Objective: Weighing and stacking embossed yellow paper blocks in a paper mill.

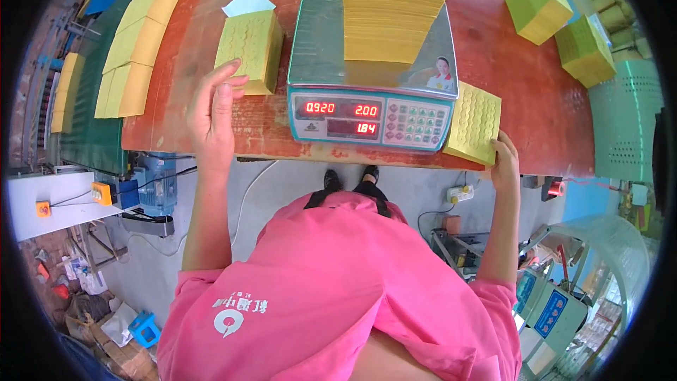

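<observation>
A tall stack of yellow paper [395,10] stands on the metal pan of a teal-edged digital scale [370,118], whose red display is lit. Left of the scale, my left hand [217,109] is raised with its fingers apart and nothing in them. It is nearest to a shorter block of yellow embossed paper [248,46], overlapping its near-left corner in view. My right hand [504,159] grips the near right corner of another stack of yellow embossed paper [474,123], which lies against the scale's right side at the table edge. Part of that hand's grip is hidden.
The red table [543,123] holds a long row of yellow paper blocks [134,49] at the left. Two more blocks [539,3] stand at the far right. Pale sheets [248,2] lie near the scale. A power strip [460,194] and cables are below the table's front edge.
</observation>
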A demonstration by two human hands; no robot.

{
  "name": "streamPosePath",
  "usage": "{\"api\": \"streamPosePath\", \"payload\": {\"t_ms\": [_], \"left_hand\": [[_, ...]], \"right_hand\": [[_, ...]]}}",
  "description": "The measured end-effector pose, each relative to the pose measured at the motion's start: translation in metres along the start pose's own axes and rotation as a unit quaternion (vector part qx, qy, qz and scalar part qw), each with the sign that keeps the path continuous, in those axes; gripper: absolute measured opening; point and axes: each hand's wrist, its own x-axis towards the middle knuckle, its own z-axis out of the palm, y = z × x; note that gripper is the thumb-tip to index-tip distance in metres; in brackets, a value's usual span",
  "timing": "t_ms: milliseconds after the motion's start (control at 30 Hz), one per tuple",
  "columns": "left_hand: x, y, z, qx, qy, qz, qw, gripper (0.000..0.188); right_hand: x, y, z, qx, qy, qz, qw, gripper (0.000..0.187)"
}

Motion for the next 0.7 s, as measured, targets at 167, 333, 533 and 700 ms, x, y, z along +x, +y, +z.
{"api": "streamPosePath", "payload": {"t_ms": [167,333,533,700], "left_hand": [[0.019,0.011,-0.002,-0.019,-0.020,0.008,1.000,0.028],[0.092,0.060,0.018,0.091,-0.026,0.268,0.959,0.023],[0.161,0.120,0.062,0.074,-0.141,0.380,0.911,0.051],[0.189,0.117,0.087,0.100,-0.226,0.246,0.937,0.046]], "right_hand": [[0.002,-0.002,0.002,-0.056,-0.003,0.005,0.998,0.044],[0.000,-0.005,0.003,-0.334,0.069,-0.082,0.937,0.041],[-0.026,-0.022,0.036,-0.298,0.192,-0.204,0.913,0.030],[-0.047,-0.021,0.061,-0.285,0.156,-0.216,0.921,0.028]]}}
